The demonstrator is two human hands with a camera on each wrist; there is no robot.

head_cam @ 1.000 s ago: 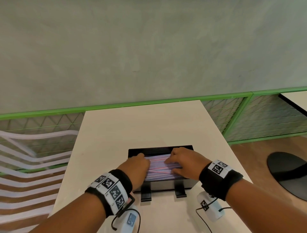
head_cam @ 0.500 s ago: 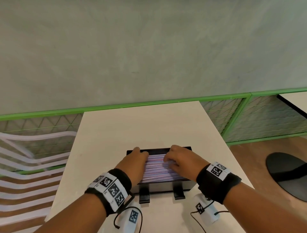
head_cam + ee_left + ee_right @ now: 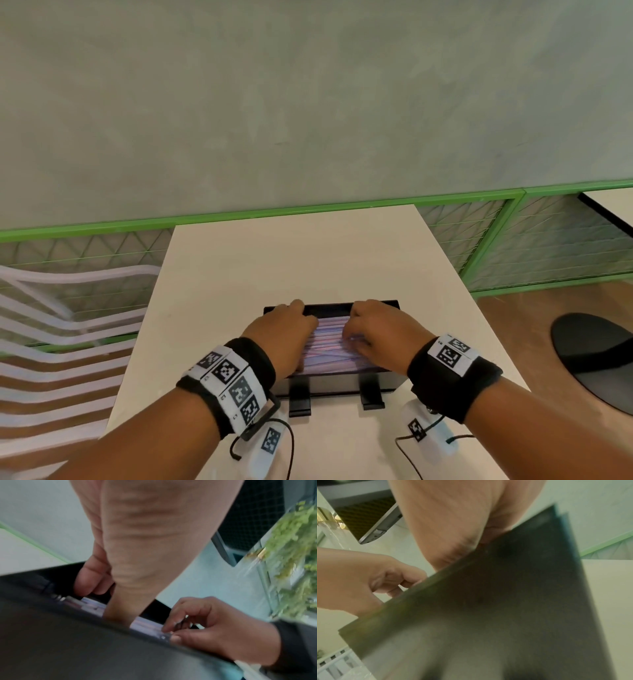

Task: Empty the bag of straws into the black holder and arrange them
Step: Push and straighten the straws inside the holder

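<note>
A black holder (image 3: 337,383) stands near the front of the cream table (image 3: 294,253), with two feet facing me. Pink, blue and white straws (image 3: 329,346) lie lengthwise in it, a few crossed. My left hand (image 3: 301,325) covers their left part, its fingers curled down at the far wall and its thumb (image 3: 118,609) pressed into the straws (image 3: 145,623). My right hand (image 3: 356,330) lies over the right part; in the left wrist view this right hand (image 3: 171,632) pinches straws between thumb and fingers. The right wrist view is mostly filled by the holder wall (image 3: 505,601), with the left hand (image 3: 393,582) behind it.
A white slatted chair (image 3: 51,342) stands left of the table. A green-framed mesh rail (image 3: 479,205) runs along the wall behind. A round black base (image 3: 592,349) sits on the wooden floor at the right. White tagged units (image 3: 267,445) with cables hang by the table's front edge.
Both hands have slid toward the far side of the holder, fingertips now at its back rim. The straws lie more parallel than a second ago.
</note>
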